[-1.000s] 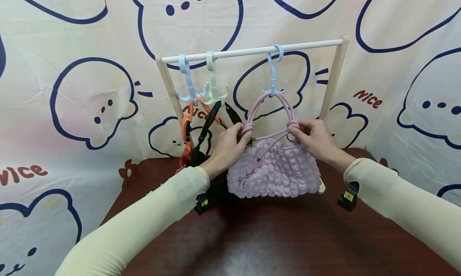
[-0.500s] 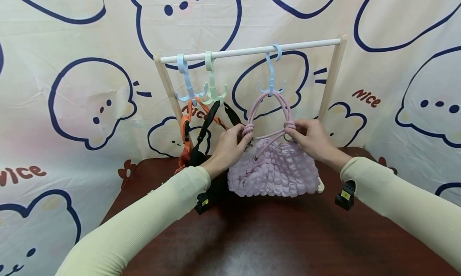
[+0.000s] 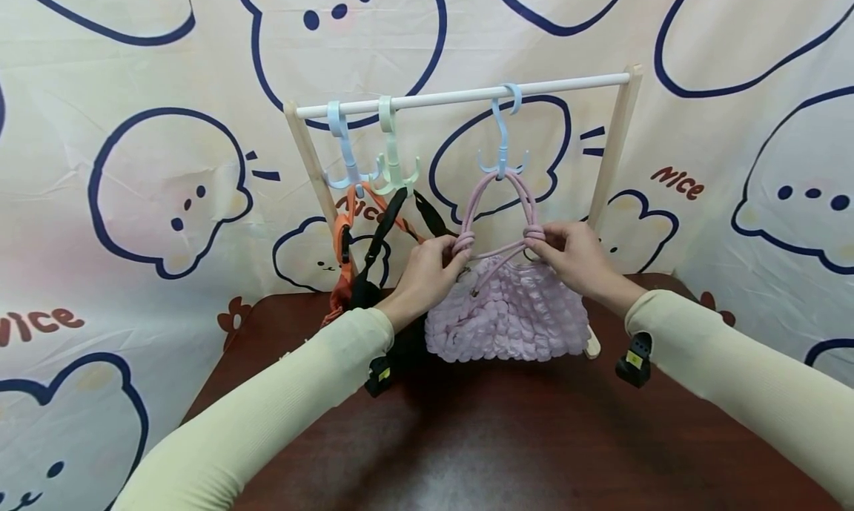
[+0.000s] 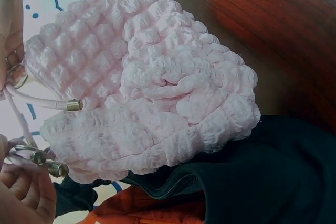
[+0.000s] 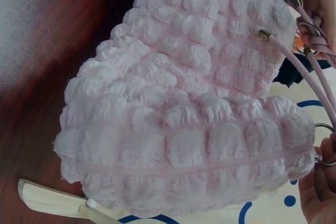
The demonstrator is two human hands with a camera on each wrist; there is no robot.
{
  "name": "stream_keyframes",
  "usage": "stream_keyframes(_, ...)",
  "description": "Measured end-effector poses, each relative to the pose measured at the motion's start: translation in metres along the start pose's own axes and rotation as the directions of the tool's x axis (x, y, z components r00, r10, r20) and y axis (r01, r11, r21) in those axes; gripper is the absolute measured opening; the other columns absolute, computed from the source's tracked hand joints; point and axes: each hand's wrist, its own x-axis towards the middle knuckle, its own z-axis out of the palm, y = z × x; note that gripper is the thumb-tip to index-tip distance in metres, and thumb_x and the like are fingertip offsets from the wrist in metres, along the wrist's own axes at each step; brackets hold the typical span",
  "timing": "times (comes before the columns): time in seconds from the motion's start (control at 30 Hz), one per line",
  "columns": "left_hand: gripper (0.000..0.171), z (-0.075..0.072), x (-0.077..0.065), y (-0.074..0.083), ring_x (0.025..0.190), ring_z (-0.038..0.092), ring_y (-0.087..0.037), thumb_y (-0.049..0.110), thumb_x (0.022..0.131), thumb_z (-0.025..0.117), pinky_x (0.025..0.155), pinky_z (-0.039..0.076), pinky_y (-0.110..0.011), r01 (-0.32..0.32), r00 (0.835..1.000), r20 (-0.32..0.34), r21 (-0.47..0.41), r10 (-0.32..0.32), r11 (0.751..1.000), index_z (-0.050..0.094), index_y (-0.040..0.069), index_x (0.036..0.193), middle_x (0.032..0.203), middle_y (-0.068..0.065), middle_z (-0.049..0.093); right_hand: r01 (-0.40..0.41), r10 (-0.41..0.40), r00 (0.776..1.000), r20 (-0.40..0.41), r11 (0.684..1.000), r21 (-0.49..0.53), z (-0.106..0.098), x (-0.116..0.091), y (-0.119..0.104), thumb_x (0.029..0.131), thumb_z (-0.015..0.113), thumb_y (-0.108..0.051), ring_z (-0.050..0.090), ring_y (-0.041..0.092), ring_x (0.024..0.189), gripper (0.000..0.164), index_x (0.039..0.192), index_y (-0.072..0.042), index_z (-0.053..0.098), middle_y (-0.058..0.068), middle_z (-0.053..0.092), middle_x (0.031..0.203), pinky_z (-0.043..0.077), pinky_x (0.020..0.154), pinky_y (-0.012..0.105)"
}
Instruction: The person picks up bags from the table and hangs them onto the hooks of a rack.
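A pink puffy handbag (image 3: 507,311) hangs by its looped cord handles (image 3: 475,199) from a light blue hook (image 3: 503,144) on the rack's bar. My left hand (image 3: 430,270) pinches the knot at the left base of the handles. At the right knot, my right hand (image 3: 579,257) pinches the cord between thumb and fingers. Metal-tipped cord ends dangle over the quilted bag (image 4: 147,82) in the left wrist view. Metal rings (image 5: 325,127) at the bag's top edge show in the right wrist view, beside the right hand.
A white bar (image 3: 460,96) on wooden posts forms the rack. Left of the bag, an orange strap (image 3: 343,251) and a black strap (image 3: 380,236) hang from a blue hook (image 3: 343,147) and a green hook (image 3: 392,151). The dark brown table (image 3: 494,437) lies below.
The right hand and right knot have shifted slightly left, and the left hand slightly right, so the knots sit a little closer together. Both hands keep their hold on the handles.
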Motion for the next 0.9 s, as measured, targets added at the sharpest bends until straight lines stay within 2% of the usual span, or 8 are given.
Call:
stream_keyframes(0.17,0.027,0.0006,0.0005,0.0002,0.073,0.059,-0.015,0.029,0.103,0.06,0.065,0.046,-0.025,0.005,1.0,0.003,-0.002,-0.005,1.0,0.069,0.006,0.114,0.086,-0.005,0.07,0.013,-0.013,1.0,0.003,1.0,-0.007,0.0004,0.0027,0.0025,0.103,0.06,-0.023,0.065,0.017,0.08,0.033,0.123,0.002,0.069,0.021,0.074,0.105,0.051,0.065,0.021)
stream_keyframes(0.67,0.024,0.003,0.0009,-0.0011,0.073,0.059,-0.016,0.027,0.102,0.061,0.065,0.047,-0.028,0.022,1.0,0.007,-0.02,-0.022,1.0,0.068,0.008,0.113,0.087,-0.004,0.069,0.006,-0.006,1.0,0.028,1.0,-0.016,-0.0007,0.0065,0.0028,0.102,0.061,-0.021,0.065,0.019,0.082,0.033,0.123,0.003,0.069,0.023,0.074,0.106,0.05,0.065,0.018)
stream_keyframes(0.9,0.026,0.0045,0.0022,-0.0021,0.074,0.059,-0.015,0.029,0.103,0.061,0.065,0.047,-0.027,0.029,0.999,0.017,-0.019,-0.029,0.999,0.067,0.007,0.116,0.089,-0.005,0.068,0.011,-0.01,1.0,0.012,0.998,-0.06,0.0019,0.0099,0.0048,0.102,0.061,-0.02,0.065,0.02,0.083,0.033,0.124,0.004,0.069,0.023,0.074,0.107,0.049,0.065,0.018)
